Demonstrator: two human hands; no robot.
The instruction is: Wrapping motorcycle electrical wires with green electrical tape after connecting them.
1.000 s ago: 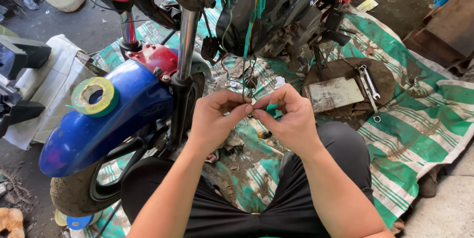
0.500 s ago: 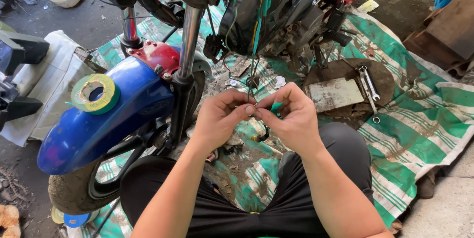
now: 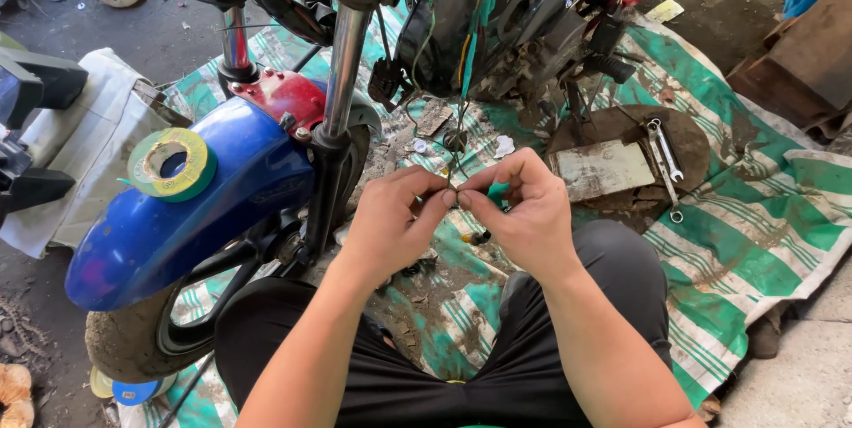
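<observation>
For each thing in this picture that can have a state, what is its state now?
Left hand: pinching thin wires.
Right hand: pinching the same wires, fingertips meeting the left.
Wires: hanging loose from the motorcycle.
Tape roll: lying flat on the blue fender.
Wrenches: lying on the striped tarp.

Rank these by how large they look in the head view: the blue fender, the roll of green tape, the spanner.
1. blue fender
2. roll of green tape
3. spanner, though it lies farther from the camera, so that is less sure.

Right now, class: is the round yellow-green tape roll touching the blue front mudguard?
Touching: the head view shows the tape roll lying flat on the blue mudguard.
</observation>
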